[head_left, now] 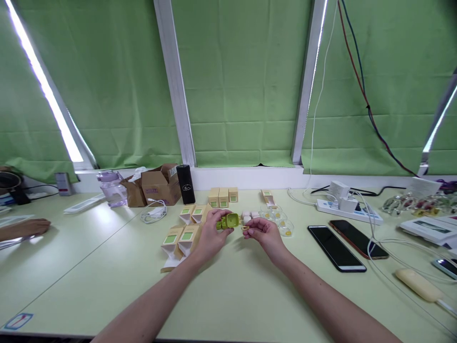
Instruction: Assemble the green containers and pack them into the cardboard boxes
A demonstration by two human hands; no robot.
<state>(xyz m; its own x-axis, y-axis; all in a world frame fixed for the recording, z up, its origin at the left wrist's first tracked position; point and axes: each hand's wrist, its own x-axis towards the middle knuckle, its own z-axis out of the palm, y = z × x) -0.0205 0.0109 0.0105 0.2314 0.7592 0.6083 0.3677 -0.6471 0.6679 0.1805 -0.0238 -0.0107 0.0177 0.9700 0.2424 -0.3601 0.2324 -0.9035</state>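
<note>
Green blinds [243, 95] are hanging behind the pale bench [228, 300], over whose middle the left hand [211, 232] is holding a green hollow piece [233, 220], its grip pinching the sides, while the right hand [264, 232] is pinching a small yellowish bit [245, 228] just beside it. Holding the green piece steady, hollow in view, and pinching the bit lightly without crowding it would probably be serving this close handling best. The left fingers are hiding part of the green piece, and the bit's shape is staying too small to read.
</note>
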